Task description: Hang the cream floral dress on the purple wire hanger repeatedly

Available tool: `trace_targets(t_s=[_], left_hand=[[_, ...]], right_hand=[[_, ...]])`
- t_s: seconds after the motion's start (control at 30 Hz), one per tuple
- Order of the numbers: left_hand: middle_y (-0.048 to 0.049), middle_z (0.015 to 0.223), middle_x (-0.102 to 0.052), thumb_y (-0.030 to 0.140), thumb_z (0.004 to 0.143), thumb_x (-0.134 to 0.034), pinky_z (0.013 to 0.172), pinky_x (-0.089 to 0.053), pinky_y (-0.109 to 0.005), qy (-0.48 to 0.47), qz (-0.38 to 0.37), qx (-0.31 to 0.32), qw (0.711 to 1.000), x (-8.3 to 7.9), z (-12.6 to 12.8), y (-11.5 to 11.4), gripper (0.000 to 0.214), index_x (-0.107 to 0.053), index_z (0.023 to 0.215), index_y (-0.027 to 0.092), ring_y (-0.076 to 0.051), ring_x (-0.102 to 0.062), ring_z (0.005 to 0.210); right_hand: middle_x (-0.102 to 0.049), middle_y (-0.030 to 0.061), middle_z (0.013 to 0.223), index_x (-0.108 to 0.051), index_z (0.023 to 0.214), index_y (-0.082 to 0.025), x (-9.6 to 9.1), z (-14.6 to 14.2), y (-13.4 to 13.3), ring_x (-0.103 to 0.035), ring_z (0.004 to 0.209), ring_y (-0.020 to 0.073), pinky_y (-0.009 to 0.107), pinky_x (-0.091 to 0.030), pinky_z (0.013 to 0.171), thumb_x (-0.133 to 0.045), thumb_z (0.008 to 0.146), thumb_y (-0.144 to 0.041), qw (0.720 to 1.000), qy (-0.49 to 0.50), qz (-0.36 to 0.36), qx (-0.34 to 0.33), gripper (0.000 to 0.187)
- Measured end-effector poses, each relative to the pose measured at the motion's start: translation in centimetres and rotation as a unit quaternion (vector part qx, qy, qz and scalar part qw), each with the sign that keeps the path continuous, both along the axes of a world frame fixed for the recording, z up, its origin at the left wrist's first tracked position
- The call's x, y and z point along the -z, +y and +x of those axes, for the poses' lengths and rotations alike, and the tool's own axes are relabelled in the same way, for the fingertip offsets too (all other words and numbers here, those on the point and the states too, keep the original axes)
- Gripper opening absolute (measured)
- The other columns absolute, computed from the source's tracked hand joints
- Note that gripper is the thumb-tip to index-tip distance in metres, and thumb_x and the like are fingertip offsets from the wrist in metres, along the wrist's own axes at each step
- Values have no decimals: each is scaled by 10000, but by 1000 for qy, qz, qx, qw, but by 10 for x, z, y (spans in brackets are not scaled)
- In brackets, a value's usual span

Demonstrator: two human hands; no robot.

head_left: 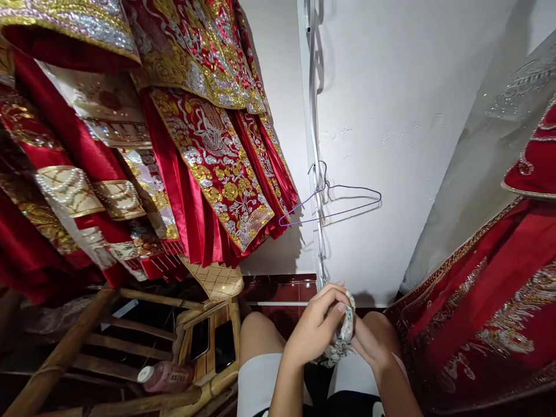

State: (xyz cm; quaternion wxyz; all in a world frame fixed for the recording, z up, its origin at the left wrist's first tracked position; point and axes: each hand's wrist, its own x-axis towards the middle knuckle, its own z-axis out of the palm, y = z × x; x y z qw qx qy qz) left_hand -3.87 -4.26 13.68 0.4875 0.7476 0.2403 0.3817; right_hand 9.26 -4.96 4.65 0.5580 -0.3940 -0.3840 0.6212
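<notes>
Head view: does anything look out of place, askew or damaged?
An empty wire hanger hangs tilted on the white wall, apart from the red robes. A pink bottle lies on its side on the bamboo chair. Left hand and right hand hold a cloth piece; no spill shows.

Open air at 12 o'clock reaches a purple wire hanger (322,187), hemmed by red gold-embroidered robes (212,156) at 10, red beaded gown (490,301) at 3, bamboo chair (65,347) at 8.

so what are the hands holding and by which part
A small beaded fabric piece: left hand wrapped over its top, right hand against its right side.
</notes>
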Motion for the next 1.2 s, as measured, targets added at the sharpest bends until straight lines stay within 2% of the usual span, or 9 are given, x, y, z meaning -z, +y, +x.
trace_targets(t_s=[0.13, 0.3, 0.47, 0.53, 0.63, 0.73, 0.9, 1.03, 1.2], left_hand=[[-76, 1070, -715, 369, 1009, -513, 1124, -381, -385, 22, 16, -53, 998, 8, -6, 2, 239, -698, 1004, 218, -264, -571, 1273], [-86, 1359, -629, 437, 993, -527, 1138, -359, -396, 46, 31, -128, 990, 13, -20, 18, 378, -613, 1317, 262, -266, -533, 1308], [-114, 1152, -704, 612, 1016, -276, 1002, -449, -382, 79, -12, 32, 996, 35, -32, 45, 629, -684, 1173, 161, -266, -625, 1088], [-79, 962, -699, 648, 990, -332, 863, -472, -333, 118, -6, 50, 992, 48, -39, 51, 627, -702, 996, 141, -228, -613, 907], [7, 740, -566, 589, 907, -583, 676, -386, -250, 205, 31, 20, 978, 60, -58, 56, 466, -633, 778, 143, -144, -483, 717], [39, 655, -462, 535, 873, -648, 595, -301, -237, 270, 48, 21, 961, 57, -81, 61, 423, -571, 707, 154, -109, -384, 632], [11, 627, -546, 560, 930, -548, 724, -352, -282, 381, 190, -30, 904, 28, -112, 74, 472, -529, 657, 176, -140, -474, 632], [-20, 637, -613, 541, 970, -457, 760, -367, -313, 464, 245, -115, 843, -2, -125, 86, 440, -584, 724, 198, -174, -513, 617], [-57, 592, -601, 480, 964, -440, 643, -350, -314, 513, 218, -149, 816, -23, -129, 99, 463, -554, 605, 210, -200, -517, 575]], right_hand=[[-758, 111, 940, -746, 1086, -217, -12, -6, -5, -671, 1034, 353, 429, -555, 820, -791, 662, -576, 997, 65, -1, -28, 558], [-786, 146, 926, -771, 1085, -227, -24, 3, -12, -688, 1020, 399, 495, -553, 860, -827, 588, -562, 995, 87, 40, 12, 602], [-782, 142, 833, -787, 888, -271, -21, 23, -6, -709, 984, 397, 492, -567, 832, -655, 660, -760, 996, 78, 44, 17, 556], [-771, 135, 792, -777, 822, -251, -28, 36, -1, -715, 942, 381, 469, -571, 800, -594, 709, -800, 999, 47, 0, -21, 590], [-766, 118, 819, -767, 829, -198, -57, 59, 8, -711, 873, 329, 406, -562, 771, -694, 707, -724, 993, -50, -11, -109, 545], [-753, 79, 824, -756, 867, -170, -101, 81, 23, -690, 763, 251, 314, -527, 673, -809, 687, -477, 971, -174, 47, -155, 360], [-733, 40, 820, -744, 900, -194, -154, 104, 81, -685, 750, 237, 315, -521, 691, -722, 647, -261, 919, -323, 228, 6, 263], [-724, 101, 1214, -743, 1077, -205, -138, 103, 150, -618, 1213, 329, 439, -426, 1073, -662, 671, -253, 838, -432, 300, 146, 417], [-737, 91, 1189, -734, 1122, -215, -89, 91, 193, -606, 1229, 284, 417, -418, 1083, -524, 818, -326, 848, -454, 263, 80, 385]])
